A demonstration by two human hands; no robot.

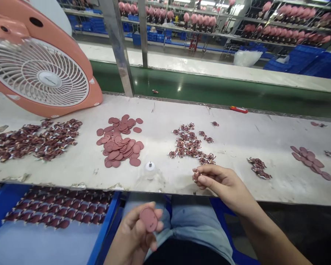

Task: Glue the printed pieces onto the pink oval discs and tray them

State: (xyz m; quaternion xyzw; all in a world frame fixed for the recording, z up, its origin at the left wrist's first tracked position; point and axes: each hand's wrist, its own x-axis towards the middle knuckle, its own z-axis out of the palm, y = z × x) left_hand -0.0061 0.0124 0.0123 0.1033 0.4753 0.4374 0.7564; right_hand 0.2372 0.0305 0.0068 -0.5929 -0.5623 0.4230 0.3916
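Between the fingers of my left hand (135, 230) is a reddish-brown oval disc (148, 219) with small dark holes, held above my lap. My right hand (223, 182) pinches a small brown figurine (195, 175) over the table's front edge. Just beyond it lies a loose pile of similar figurines (189, 141). To the left is a heap of matching oval discs (121, 145). A small white round piece with a dark pin on top (150, 167) stands on the table between my hands.
An orange fan (79, 66) stands at the left, behind a big heap of figurines (44, 141). A blue bin (114, 209) with rows of joined pieces sits below the table edge. More discs (310, 162) lie at right. A red cutter (238, 109) lies by the green belt (209, 84).
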